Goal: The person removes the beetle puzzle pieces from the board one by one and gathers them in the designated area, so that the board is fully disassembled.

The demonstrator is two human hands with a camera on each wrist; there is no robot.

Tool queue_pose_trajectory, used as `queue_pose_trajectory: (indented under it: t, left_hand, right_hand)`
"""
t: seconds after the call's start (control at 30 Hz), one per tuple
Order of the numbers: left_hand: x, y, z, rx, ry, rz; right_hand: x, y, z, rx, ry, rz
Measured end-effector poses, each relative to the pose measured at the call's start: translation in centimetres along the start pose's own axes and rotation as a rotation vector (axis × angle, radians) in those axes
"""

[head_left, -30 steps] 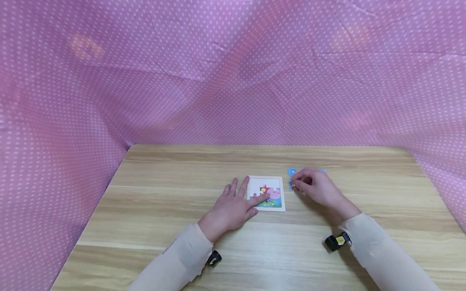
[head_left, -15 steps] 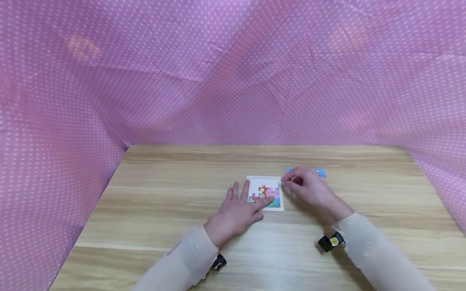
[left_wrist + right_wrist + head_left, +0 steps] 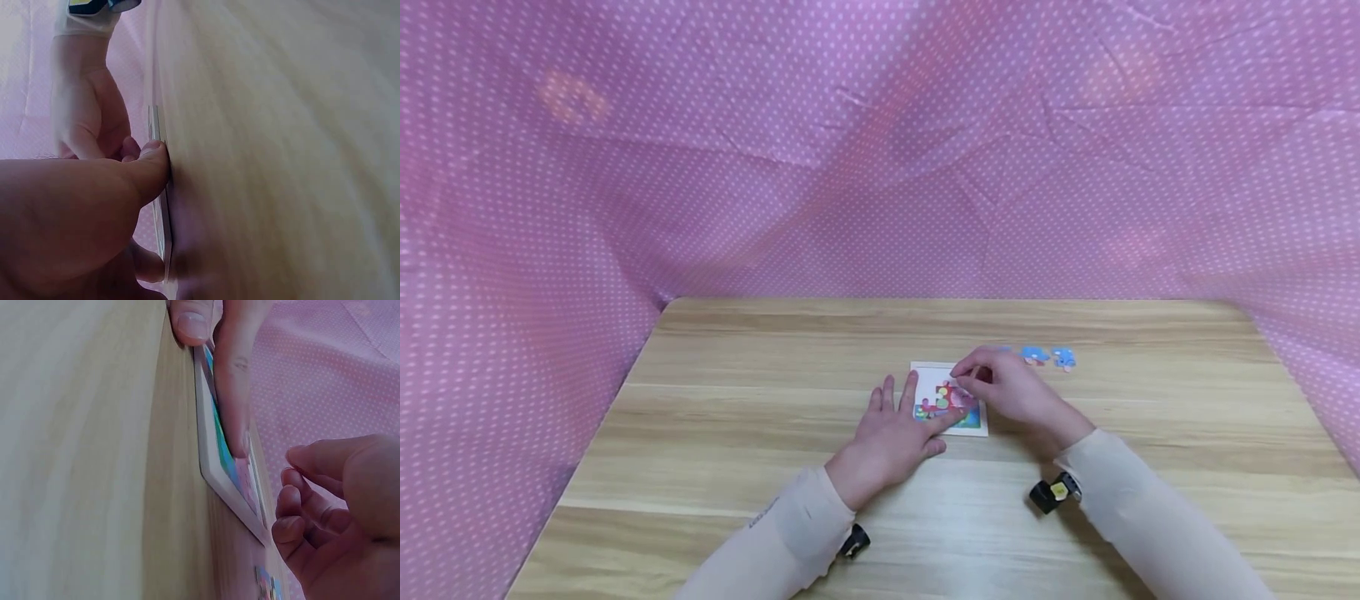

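Observation:
A small square jigsaw tray [image 3: 979,432] with a pale rim lies on the table, partly filled with joined jigsaw pieces [image 3: 968,420] in red, pink, green and blue. My left hand [image 3: 887,442] rests flat with spread fingers; its index finger [image 3: 234,419] presses on the joined pieces, and its thumb [image 3: 153,165] is at the tray's near edge. Above the tray's upper right part, my right hand [image 3: 1015,390] pinches a jigsaw piece between thumb and index finger. Those fingertips hide nearly all of that piece.
Loose blue jigsaw pieces lie just beyond my right hand: one in the middle [image 3: 1034,355], one at the right [image 3: 1064,359], and one partly covered by the hand. Pink dotted cloth [image 3: 880,167] hangs behind and beside the wooden table [image 3: 737,350].
My right hand has picked up a jigsaw piece from beside the tray and moved left with it over the tray. The left hand has shifted slightly right, its index finger still on the pieces.

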State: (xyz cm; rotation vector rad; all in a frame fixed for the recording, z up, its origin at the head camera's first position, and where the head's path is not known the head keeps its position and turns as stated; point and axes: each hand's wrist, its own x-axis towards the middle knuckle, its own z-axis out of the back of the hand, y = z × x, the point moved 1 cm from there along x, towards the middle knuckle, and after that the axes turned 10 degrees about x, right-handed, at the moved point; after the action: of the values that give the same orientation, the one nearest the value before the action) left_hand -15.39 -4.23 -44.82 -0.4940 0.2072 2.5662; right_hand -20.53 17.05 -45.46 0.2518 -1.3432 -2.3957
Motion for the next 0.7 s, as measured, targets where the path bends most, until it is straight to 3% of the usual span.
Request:
queue_pose_trajectory:
  t: [0.27, 0.7]
  left_hand:
    - [0.0, 0.0, -0.1, -0.002, 0.013, 0.018]
    - [-0.1, -0.1, -0.1, 0.026, 0.003, 0.024]
  right_hand:
    - [0.9, 0.0, -1.0, -0.018, 0.057, -0.077]
    - [1.5, -0.2, -1.5, -0.067, 0.04, -0.124]
